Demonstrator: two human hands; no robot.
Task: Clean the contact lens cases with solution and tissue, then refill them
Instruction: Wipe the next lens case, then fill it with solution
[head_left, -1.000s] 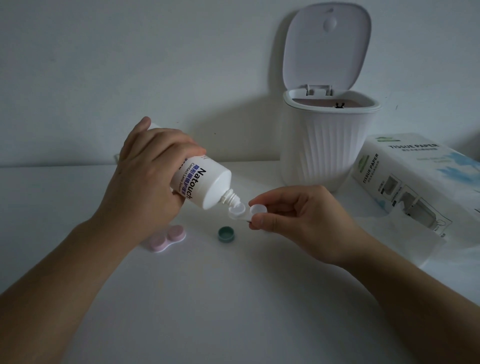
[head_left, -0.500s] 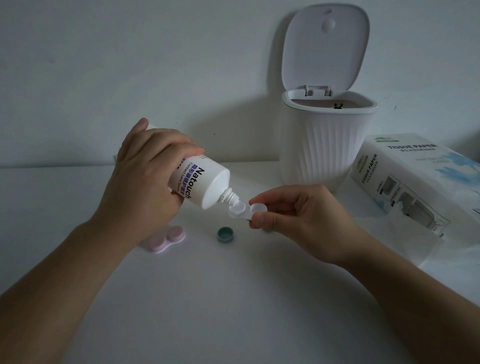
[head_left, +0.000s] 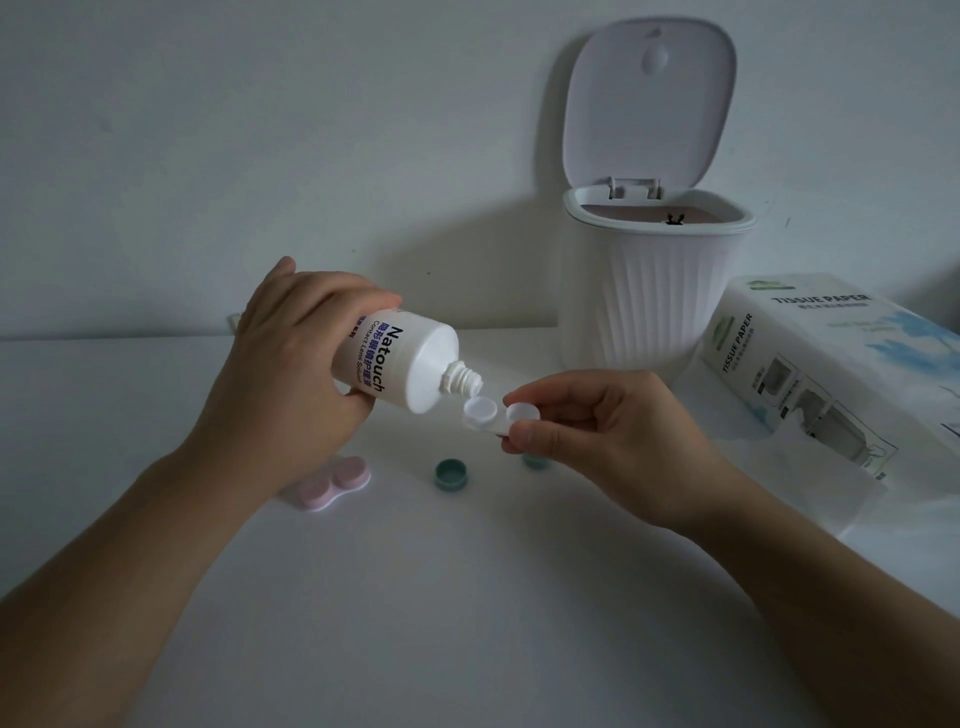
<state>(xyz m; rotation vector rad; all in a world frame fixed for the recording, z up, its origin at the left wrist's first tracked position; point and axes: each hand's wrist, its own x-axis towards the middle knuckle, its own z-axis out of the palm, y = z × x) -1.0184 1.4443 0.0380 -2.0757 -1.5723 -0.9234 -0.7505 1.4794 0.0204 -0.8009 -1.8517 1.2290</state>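
Observation:
My left hand (head_left: 291, 374) grips a white solution bottle (head_left: 402, 366), uncapped and tipped to the right, nozzle pointing down. Its tip hangs just above the left well of a white open contact lens case (head_left: 488, 415). My right hand (head_left: 597, 431) pinches that case by its right well, holding it above the table. A pink contact lens case (head_left: 335, 483), caps on, lies on the table under my left wrist. One green cap (head_left: 451, 474) lies open side up in the middle. A second green cap (head_left: 534, 460) peeks out below my right fingers.
A white ribbed bin (head_left: 654, 291) with its lid raised stands at the back. A tissue paper box (head_left: 831, 374) lies on the right, with a loose tissue sheet (head_left: 789, 483) spread in front of it. The white table (head_left: 441, 597) meets the wall behind.
The bottle nozzle has lifted slightly off the left well. Both hands stay nearly where they were.

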